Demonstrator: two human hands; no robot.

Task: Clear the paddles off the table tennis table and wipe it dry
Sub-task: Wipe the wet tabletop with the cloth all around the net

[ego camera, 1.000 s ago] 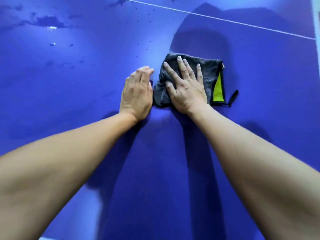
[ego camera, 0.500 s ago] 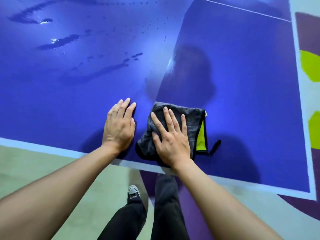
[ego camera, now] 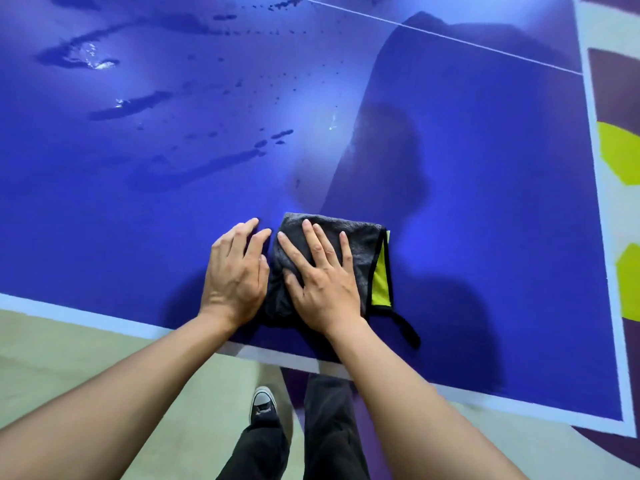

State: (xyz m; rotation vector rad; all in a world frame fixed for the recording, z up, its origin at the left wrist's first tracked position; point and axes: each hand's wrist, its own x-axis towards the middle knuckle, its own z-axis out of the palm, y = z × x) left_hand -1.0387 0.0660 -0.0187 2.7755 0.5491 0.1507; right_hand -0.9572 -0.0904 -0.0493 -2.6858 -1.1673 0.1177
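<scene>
Cloth (ego camera: 363,244) flat on table (ego camera: 485,202) by near edge | right hand (ego camera: 322,282) spread wide, pressing it | left hand (ego camera: 235,275) flat, just left of it | water streaks (ego camera: 194,168) lie far-left — left hand nearer, stroke likely heads there

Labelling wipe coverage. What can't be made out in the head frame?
Head view only:
- table under the cloth: wet or dry, hidden by cloth and right hand.
- table's far and left parts: cut off by the frame edges, anything lying there unseen.
- left hand palm contact: hidden by its own back.
</scene>
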